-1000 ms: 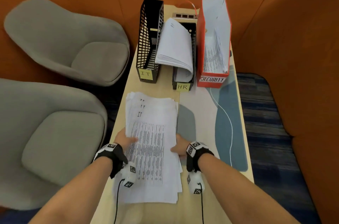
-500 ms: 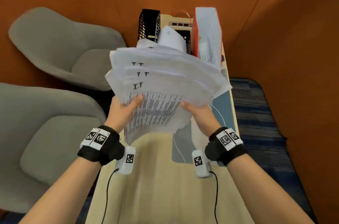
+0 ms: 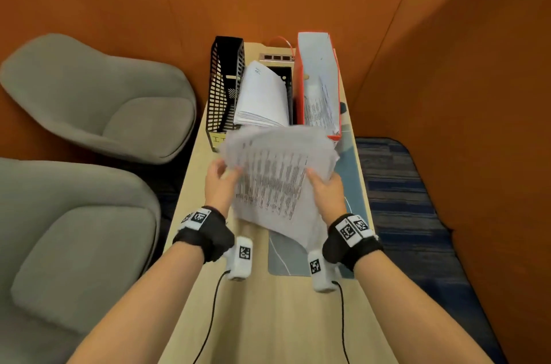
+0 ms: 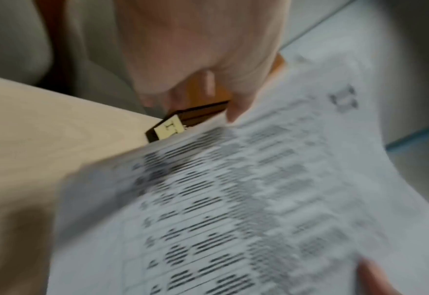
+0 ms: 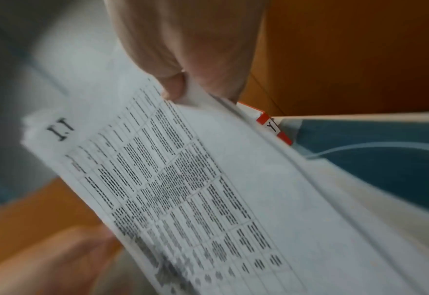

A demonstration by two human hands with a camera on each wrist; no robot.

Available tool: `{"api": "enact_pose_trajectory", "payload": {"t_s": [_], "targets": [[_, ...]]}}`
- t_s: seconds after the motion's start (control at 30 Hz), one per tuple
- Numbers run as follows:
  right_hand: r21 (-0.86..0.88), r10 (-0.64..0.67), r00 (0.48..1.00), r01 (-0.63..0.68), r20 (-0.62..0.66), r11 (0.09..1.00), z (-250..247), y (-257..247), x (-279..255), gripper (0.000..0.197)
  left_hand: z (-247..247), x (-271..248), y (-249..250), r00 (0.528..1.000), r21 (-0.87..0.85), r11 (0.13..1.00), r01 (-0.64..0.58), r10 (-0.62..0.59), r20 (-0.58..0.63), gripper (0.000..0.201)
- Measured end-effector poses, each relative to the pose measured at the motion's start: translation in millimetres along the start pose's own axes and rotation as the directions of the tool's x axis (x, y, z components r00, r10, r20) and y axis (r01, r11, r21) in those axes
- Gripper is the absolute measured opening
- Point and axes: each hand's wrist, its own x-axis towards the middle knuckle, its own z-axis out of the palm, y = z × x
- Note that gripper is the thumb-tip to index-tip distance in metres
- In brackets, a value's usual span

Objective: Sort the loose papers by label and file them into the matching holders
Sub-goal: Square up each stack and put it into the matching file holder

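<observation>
A thick stack of printed papers (image 3: 277, 178) marked "IT" hangs tilted above the desk, just in front of the holders, and looks motion-blurred. My left hand (image 3: 226, 172) grips its left edge and my right hand (image 3: 316, 178) grips its right edge. In the right wrist view the thumb (image 5: 173, 87) pinches the stack (image 5: 183, 179) near the top. The left wrist view shows the stack (image 4: 233, 199) under my thumb (image 4: 233, 103). The black mesh IT holder (image 3: 225, 89) stands behind on the left, seemingly empty. The middle holder (image 3: 286, 77) carries curled papers (image 3: 264, 98). The red holder (image 3: 319, 86) holds sheets.
Two grey armchairs (image 3: 98, 101) (image 3: 74, 244) stand left of the narrow wooden desk (image 3: 268, 319). A blue and white desk mat (image 3: 353, 184) covers the right half. Orange walls close in behind and on the right. A socket strip (image 3: 275, 57) sits behind the holders.
Both hands lifted the IT stack off the desk, raised it high, then brought it down and forward, so its far edge now lies in front of the holders.
</observation>
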Motion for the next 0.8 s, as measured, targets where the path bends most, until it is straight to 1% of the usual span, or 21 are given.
{"api": "enact_pose_trajectory", "payload": {"t_s": [0.03,0.07,0.1,0.13,0.17,0.2,0.27,0.3,0.33,0.4,0.47,0.5,0.53,0.57,0.6,0.63,0.67,0.7,0.73,0.77,0.8], "targets": [[0.1,0.038,0.999,-0.035,-0.033,0.994,-3.1,-3.8,5.0,0.026,-3.3,5.5,-6.8,0.991,0.004,0.994,0.108,-0.107,-0.08,0.062],[0.236,0.083,0.996,-0.077,-0.018,0.969,-7.3,-5.1,9.5,0.028,-6.6,10.0,-16.8,0.967,0.009,0.974,0.226,-0.223,-0.12,0.075],[0.358,0.123,0.992,-0.13,0.042,0.925,-11.8,-5.3,12.2,0.031,-11.2,12.5,-26.2,0.933,-0.02,0.935,0.353,-0.353,-0.065,0.085],[0.44,0.154,0.981,-0.19,0.116,0.878,-15.8,-4.0,13.7,0.033,-15.1,16.5,-38.7,0.896,-0.072,0.893,0.443,-0.44,0.054,0.086],[0.481,0.165,0.966,-0.242,0.198,0.843,-19.2,-4.6,12.2,0.034,-19.8,20.3,-49.5,0.865,-0.106,0.863,0.494,-0.475,0.159,0.084],[0.498,0.152,0.954,-0.267,0.26,0.825,-22.4,-4.9,10.2,0.032,-25.2,22.8,-54.7,0.865,-0.136,0.861,0.491,-0.462,0.198,0.072],[0.501,0.084,0.94,-0.251,0.33,0.828,-34.9,-1.8,11.9,0.03,-34.6,19.6,-48.4,0.927,-0.181,0.917,0.355,-0.321,0.192,0.043],[0.474,0.065,0.941,-0.226,0.332,0.851,-43.8,0.2,13.8,0.033,-41.2,17.7,-41.1,0.952,-0.201,0.943,0.267,-0.226,0.205,0.04],[0.428,0.054,0.942,-0.2,0.33,0.881,-54.8,2.2,17.0,0.036,-47.1,15.4,-31.2,0.962,-0.229,0.957,0.18,-0.123,0.244,0.043],[0.263,0.101,0.941,-0.191,0.322,0.946,-76.3,11.2,27.8,0.034,-62.8,17.1,-17.6,0.963,-0.236,0.97,0.052,0.014,0.268,0.044],[0.077,0.15,0.94,-0.181,0.306,0.98,-89.7,19.6,31.6,0.026,-71.1,22.2,-9.4,0.966,-0.137,0.99,-0.009,0.044,0.254,0.039],[0.026,0.148,0.949,-0.162,0.279,0.986,-90.8,24.5,34.2,0.03,-72.7,25.5,-8.3,0.967,-0.087,0.996,-0.018,0.04,0.253,0.037],[0.049,0.162,0.951,-0.181,0.264,0.982,-92.1,29.0,35.5,0.047,-71.8,26.5,-6.8,0.964,-0.046,0.999,-0.029,0.04,0.263,0.036],[0.087,0.214,0.943,-0.243,0.256,0.966,-91.5,31.0,35.9,0.07,-70.5,26.4,-6.5,0.96,-0.014,0.999,-0.047,0.049,0.275,0.036],[0.136,0.244,0.932,-0.287,0.269,0.948,-91.8,35.4,38.3,0.084,-69.3,26.3,-7.2,0.955,0.014,0.996,-0.085,0.078,0.287,0.037],[0.173,0.232,0.927,-0.291,0.296,0.941,-91.4,38.3,39.1,0.08,-68.1,25.2,-9.0,0.949,0.035,0.991,-0.133,0.116,0.294,0.036],[0.172,0.2,0.923,-0.266,0.329,0.949,-91.2,41.0,38.4,0.062,-67.7,24.5,-13.1,0.945,0.055,0.985,-0.163,0.14,0.294,0.032],[0.139,0.179,0.926,-0.236,0.333,0.962,-90.4,46.3,38.4,0.046,-67.4,22.7,-19.3,0.95,0.067,0.986,-0.153,0.128,0.286,0.025],[0.075,0.151,0.93,-0.186,0.336,0.98,-87.4,51.9,36.1,0.037,-66.9,20.9,-29.2,0.957,0.085,0.989,-0.119,0.092,0.274,0.024],[0.011,0.126,0.933,-0.138,0.337,0.99,-81.6,58.1,32.6,0.037,-65.4,19.2,-41.0,0.967,0.105,0.991,-0.082,0.053,0.25,0.027],[0.002,0.103,0.94,-0.11,0.326,0.994,-76.5,65.2,28.5,0.046,-62.7,17.4,-53.5,0.98,0.111,0.993,-0.046,0.023,0.2,0.03]]}}
